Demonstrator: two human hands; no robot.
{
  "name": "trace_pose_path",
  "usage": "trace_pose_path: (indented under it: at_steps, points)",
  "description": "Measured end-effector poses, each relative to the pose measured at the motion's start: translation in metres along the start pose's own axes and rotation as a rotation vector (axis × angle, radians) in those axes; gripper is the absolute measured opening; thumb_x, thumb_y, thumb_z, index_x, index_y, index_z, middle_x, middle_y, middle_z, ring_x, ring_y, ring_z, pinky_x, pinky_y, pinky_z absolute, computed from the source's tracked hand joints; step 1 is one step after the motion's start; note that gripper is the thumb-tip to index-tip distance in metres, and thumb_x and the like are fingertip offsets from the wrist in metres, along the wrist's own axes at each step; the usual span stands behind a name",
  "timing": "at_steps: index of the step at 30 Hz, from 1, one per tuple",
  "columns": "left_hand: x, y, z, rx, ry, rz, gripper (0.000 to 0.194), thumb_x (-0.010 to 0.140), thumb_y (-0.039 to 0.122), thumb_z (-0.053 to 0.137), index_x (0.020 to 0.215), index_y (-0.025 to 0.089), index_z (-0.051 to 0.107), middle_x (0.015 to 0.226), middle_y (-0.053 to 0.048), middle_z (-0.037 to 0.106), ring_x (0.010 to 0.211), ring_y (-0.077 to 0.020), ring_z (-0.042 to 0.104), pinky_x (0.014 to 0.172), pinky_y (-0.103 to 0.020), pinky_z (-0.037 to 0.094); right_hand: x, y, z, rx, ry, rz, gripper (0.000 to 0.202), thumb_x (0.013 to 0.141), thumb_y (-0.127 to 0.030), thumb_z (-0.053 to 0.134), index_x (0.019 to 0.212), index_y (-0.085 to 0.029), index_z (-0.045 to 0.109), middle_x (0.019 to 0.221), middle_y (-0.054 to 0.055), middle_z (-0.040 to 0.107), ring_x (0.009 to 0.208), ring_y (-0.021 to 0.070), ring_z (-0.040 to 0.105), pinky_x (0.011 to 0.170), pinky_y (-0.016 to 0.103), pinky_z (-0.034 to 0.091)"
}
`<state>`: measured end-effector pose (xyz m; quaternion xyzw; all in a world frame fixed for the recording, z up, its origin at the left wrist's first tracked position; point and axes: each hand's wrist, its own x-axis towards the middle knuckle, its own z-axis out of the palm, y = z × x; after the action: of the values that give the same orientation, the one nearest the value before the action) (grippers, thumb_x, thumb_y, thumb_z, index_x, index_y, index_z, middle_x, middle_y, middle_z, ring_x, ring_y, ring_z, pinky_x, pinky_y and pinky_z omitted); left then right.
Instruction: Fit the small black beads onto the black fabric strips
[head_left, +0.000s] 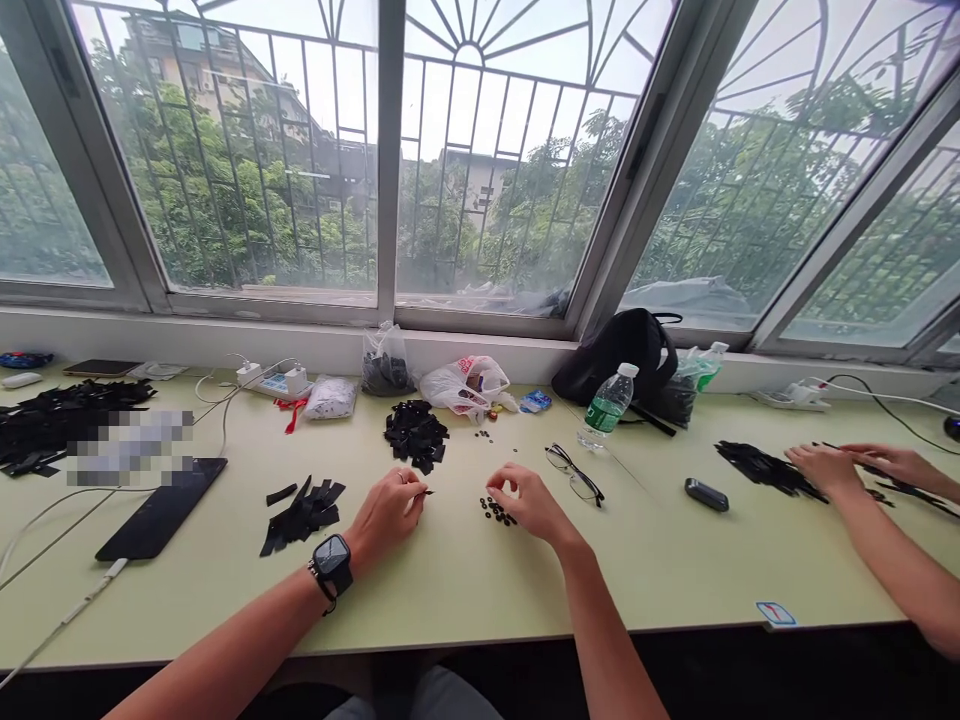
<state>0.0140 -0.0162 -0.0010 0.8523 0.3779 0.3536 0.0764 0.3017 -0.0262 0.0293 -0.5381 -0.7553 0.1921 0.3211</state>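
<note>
- black discs (pixel 498 512): lie loose on the bench (pixel 450 590), scattered below and just beside the right grip.
- left grip (pixel 386 515): thumb and fingertips pinch a small dark piece (pixel 430 491); whether that piece touches the bench cannot be told.
- right grip (pixel 529 505): fingers are curled at the discs, thumb near forefinger; whether anything is grasped cannot be told.
- black strips (pixel 304 515): overlap loosely to the left of the left grip, near the watch (pixel 332 562).
- pile of black pieces (pixel 416 435): sits on the bench beyond the left grip.
- caution: the pinched piece may drop if the fingertips slacken, since little of it appears to be held.
- caution: discs may scatter if the right fingers sweep sideways, since nothing borders them.
- caution: strips may be dragged apart if the watch wrist swings left.
- caution: spectacles (pixel 576 474) may be knocked if the right grip swings outward.
</note>
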Motion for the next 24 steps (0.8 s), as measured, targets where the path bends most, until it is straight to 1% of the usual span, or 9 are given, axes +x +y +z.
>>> trace_pose_path:
  at_steps: [2, 7, 10, 12, 15, 17, 19, 21, 24]
  points:
    - [0.000, 0.001, 0.001, -0.027, 0.022, 0.019, 0.023, 0.091, 0.012, 0.055, 0.102, 0.021, 0.073, 0.091, -0.007, 0.068, 0.087, -0.0220, 0.063, 0.075, -0.034, 0.050, -0.011, -0.001, -0.003, -0.017, -0.048, 0.010, 0.015, 0.086, -0.027, 0.060, 0.082, -0.022, 0.073, 0.089, 0.004, 0.070, 0.080, 0.0197, 0.062, 0.077, 0.033, 0.045]
    - [0.001, 0.008, -0.003, -0.080, 0.030, 0.019, 0.036, 0.092, 0.011, 0.054, 0.124, 0.023, 0.063, 0.097, -0.007, 0.069, 0.089, -0.0219, 0.064, 0.080, -0.035, 0.051, -0.023, -0.011, 0.000, -0.043, -0.089, 0.027, 0.012, 0.085, -0.026, 0.061, 0.082, -0.022, 0.072, 0.091, 0.005, 0.069, 0.086, 0.0207, 0.062, 0.076, 0.031, 0.044]
    - [0.001, 0.011, -0.005, -0.116, 0.023, 0.012, 0.030, 0.093, 0.012, 0.053, 0.118, 0.025, 0.063, 0.100, -0.006, 0.068, 0.090, -0.0212, 0.063, 0.082, -0.034, 0.050, -0.024, -0.017, 0.004, -0.051, -0.093, 0.027, 0.012, 0.086, -0.025, 0.060, 0.082, -0.022, 0.071, 0.092, 0.005, 0.068, 0.088, 0.0211, 0.062, 0.076, 0.031, 0.044]
    - [0.001, 0.012, -0.007, -0.138, 0.033, -0.004, 0.028, 0.094, 0.014, 0.053, 0.118, 0.025, 0.061, 0.096, -0.005, 0.067, 0.085, -0.0197, 0.062, 0.078, -0.032, 0.050, -0.025, -0.019, 0.006, -0.055, -0.096, 0.033, 0.014, 0.087, -0.024, 0.058, 0.081, -0.022, 0.070, 0.093, 0.004, 0.067, 0.086, 0.0204, 0.061, 0.075, 0.031, 0.044]
    - [0.001, 0.012, -0.008, -0.166, 0.057, -0.049, 0.032, 0.095, 0.015, 0.052, 0.124, 0.026, 0.057, 0.089, -0.002, 0.065, 0.074, -0.0172, 0.058, 0.070, -0.029, 0.048, -0.025, -0.020, 0.008, -0.078, -0.090, 0.044, 0.012, 0.088, -0.024, 0.058, 0.082, -0.022, 0.068, 0.092, 0.004, 0.066, 0.086, 0.0204, 0.061, 0.074, 0.031, 0.044]
    - [0.001, 0.013, -0.009, -0.183, 0.060, -0.067, 0.028, 0.095, 0.016, 0.052, 0.120, 0.025, 0.059, 0.088, -0.002, 0.064, 0.072, -0.0163, 0.056, 0.067, -0.027, 0.046, -0.024, -0.020, 0.009, -0.100, -0.095, 0.044, 0.010, 0.088, -0.024, 0.059, 0.082, -0.021, 0.066, 0.091, 0.004, 0.066, 0.089, 0.0211, 0.060, 0.076, 0.031, 0.044]
    - [0.002, 0.013, -0.010, -0.205, 0.048, -0.073, 0.020, 0.095, 0.016, 0.050, 0.109, 0.024, 0.062, 0.088, -0.002, 0.064, 0.073, -0.0158, 0.056, 0.066, -0.026, 0.045, -0.024, -0.019, 0.010, -0.118, -0.117, 0.038, 0.008, 0.089, -0.024, 0.059, 0.083, -0.022, 0.064, 0.091, 0.004, 0.066, 0.092, 0.0217, 0.059, 0.077, 0.031, 0.045]
    - [0.003, 0.012, -0.010, -0.237, 0.041, -0.079, 0.018, 0.096, 0.018, 0.050, 0.102, 0.023, 0.065, 0.090, -0.003, 0.066, 0.073, -0.0154, 0.057, 0.064, -0.026, 0.046, -0.024, -0.020, 0.011, -0.134, -0.145, 0.026, 0.008, 0.089, -0.024, 0.058, 0.084, -0.022, 0.063, 0.090, 0.004, 0.066, 0.094, 0.0221, 0.058, 0.079, 0.032, 0.044]
    - [0.005, 0.007, -0.008, -0.280, 0.069, -0.108, 0.016, 0.095, 0.021, 0.053, 0.099, 0.021, 0.069, 0.088, -0.004, 0.067, 0.071, -0.0151, 0.058, 0.066, -0.027, 0.049, -0.025, -0.024, 0.015, -0.160, -0.165, 0.008, 0.008, 0.091, -0.025, 0.056, 0.084, -0.022, 0.060, 0.090, 0.005, 0.065, 0.092, 0.0224, 0.057, 0.080, 0.033, 0.044]
